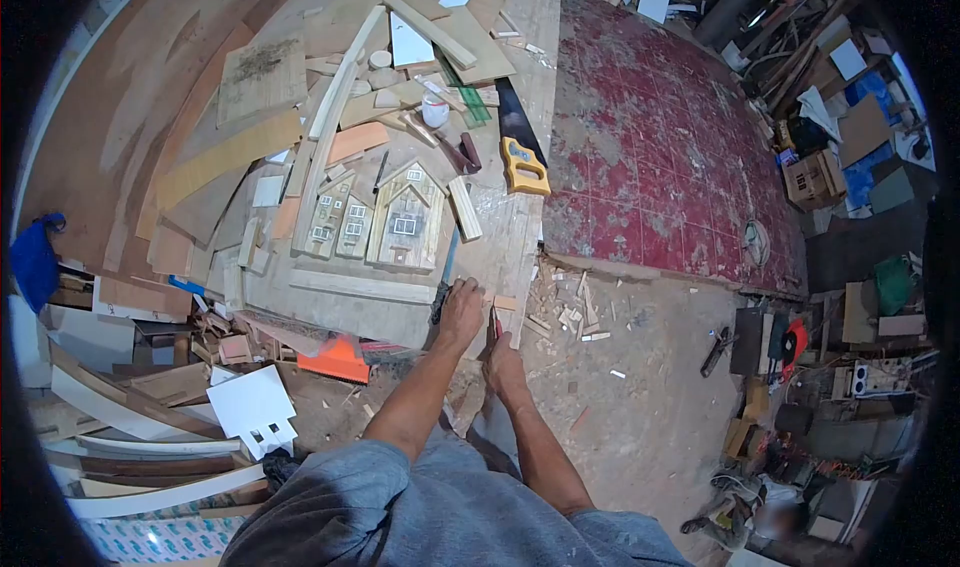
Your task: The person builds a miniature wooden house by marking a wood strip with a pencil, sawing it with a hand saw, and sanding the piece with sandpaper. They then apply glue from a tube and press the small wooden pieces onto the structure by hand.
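At the workbench's (395,327) front corner, my right hand (507,369) is closed around a slim red pencil-like tool (497,325). The tool's tip points at a small flat wood piece (505,303) on the bench edge. My left hand (462,313) rests on the bench just left of it, fingers together and curled down; what lies under them is hidden. A dark object (439,302) touches its left side, and a narrow bluish strip (451,252) runs up from there. Beyond lie wooden house-shaped panels with small white windows (405,225) and a light wood strip (362,287).
A yellow-handled handsaw (525,167), a white jar (434,111) and wood offcuts (370,142) lie farther up the bench. Wood scraps (575,307) litter the floor, beside a worn red surface (650,147). A white house-shaped cutout (252,407) stands lower left; a person (765,507) is lower right.
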`<state>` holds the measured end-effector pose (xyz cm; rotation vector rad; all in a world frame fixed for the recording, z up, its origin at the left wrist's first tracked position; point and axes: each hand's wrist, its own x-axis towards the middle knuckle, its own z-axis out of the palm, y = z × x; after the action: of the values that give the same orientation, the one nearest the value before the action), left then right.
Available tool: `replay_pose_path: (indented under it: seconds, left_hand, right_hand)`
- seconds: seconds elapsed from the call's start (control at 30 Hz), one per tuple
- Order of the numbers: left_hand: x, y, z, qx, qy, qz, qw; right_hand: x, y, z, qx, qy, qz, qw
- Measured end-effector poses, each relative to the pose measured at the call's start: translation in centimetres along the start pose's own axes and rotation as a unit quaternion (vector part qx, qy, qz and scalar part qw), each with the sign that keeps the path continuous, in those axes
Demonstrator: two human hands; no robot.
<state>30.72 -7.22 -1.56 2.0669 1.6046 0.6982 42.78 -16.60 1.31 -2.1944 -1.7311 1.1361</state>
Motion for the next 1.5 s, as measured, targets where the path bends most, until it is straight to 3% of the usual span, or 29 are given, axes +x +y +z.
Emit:
replay_pose_path:
  seconds: [0.2,0.43,0.5,0.53,0.57,0.63,0.77,0.83,0.9,0.97,1.0,1.07,1.17,1.23,1.27,1.33,1.4,1.47,1.5]
  left_hand:
    - [0.2,0.3,-0.4,0.018,-0.057,-0.022,0.998]
    - [1.3,3.1,-2.0,0.030,-0.028,-0.006,0.999]
    - [2.0,4.9,-2.4,0.058,-0.202,-0.002,0.978]
    - [2.2,6.1,-2.9,0.119,-0.227,0.060,0.965]
    - [2.2,6.0,-1.7,0.124,-0.217,0.054,0.967]
    - [1.9,4.5,1.8,0.204,-0.226,0.124,0.945]
    - [1.7,5.7,0.3,0.168,-0.167,0.101,0.966]
    - [1.6,6.0,0.3,0.155,-0.218,0.108,0.958]
    - [1.4,6.0,0.0,0.107,-0.177,0.100,0.973]
    - [2.0,6.5,-1.3,-0.062,-0.170,-0.114,0.977]
    - [1.8,7.1,-2.8,-0.059,-0.165,-0.117,0.977]
    - [0.6,7.3,-5.9,-0.243,-0.018,-0.267,0.932]
    - [-4.2,1.9,-6.7,-0.254,0.047,-0.329,0.908]
    - [-6.6,3.0,-11.5,-0.220,0.136,-0.354,0.899]
    - [-7.6,4.0,-13.9,-0.181,0.195,-0.345,0.900]
    - [-13.4,2.5,-14.3,-0.189,0.288,-0.446,0.826]
    - [-14.6,7.8,-18.0,-0.203,0.358,-0.468,0.782]
    - [-17.7,10.0,-16.4,-0.256,0.489,-0.474,0.686]
    - [-22.2,9.5,-14.7,-0.274,0.434,-0.459,0.725]
  right_hand:
    - [-3.4,1.6,1.0,0.033,-0.003,0.015,0.999]
    - [-3.9,3.3,-0.9,-0.024,-0.036,-0.047,0.998]
    - [-4.1,3.6,-0.3,-0.061,-0.012,-0.064,0.996]
    - [-4.2,3.4,-0.4,-0.062,-0.011,-0.075,0.995]
    - [-4.4,3.5,-0.7,-0.064,-0.023,-0.076,0.995]
    - [-5.3,3.9,-1.8,-0.061,-0.039,-0.095,0.993]
    - [-6.8,6.9,-6.0,-0.067,-0.108,-0.097,0.987]
    - [-6.6,8.8,-8.3,-0.036,-0.121,-0.090,0.988]
    - [-5.0,7.6,-10.8,-0.010,-0.075,-0.078,0.994]
    - [-1.1,5.5,-12.5,0.021,0.007,-0.089,0.996]
    - [1.6,4.5,-12.2,0.022,0.035,-0.116,0.992]
    - [7.3,2.0,-10.9,0.024,0.026,-0.166,0.985]
    - [12.5,-1.4,-10.4,-0.022,-0.016,-0.184,0.983]
    - [14.4,-3.2,-10.7,-0.043,-0.023,-0.177,0.983]
    - [15.2,-4.8,-11.8,-0.084,0.022,-0.208,0.974]
    - [19.3,-7.8,-12.6,-0.113,0.106,-0.280,0.948]
    - [26.3,-12.0,-12.9,-0.112,0.137,-0.320,0.931]
    - [29.8,-17.8,-14.6,-0.114,0.168,-0.331,0.922]
    - [33.6,-18.4,-12.9,-0.133,0.137,-0.327,0.926]
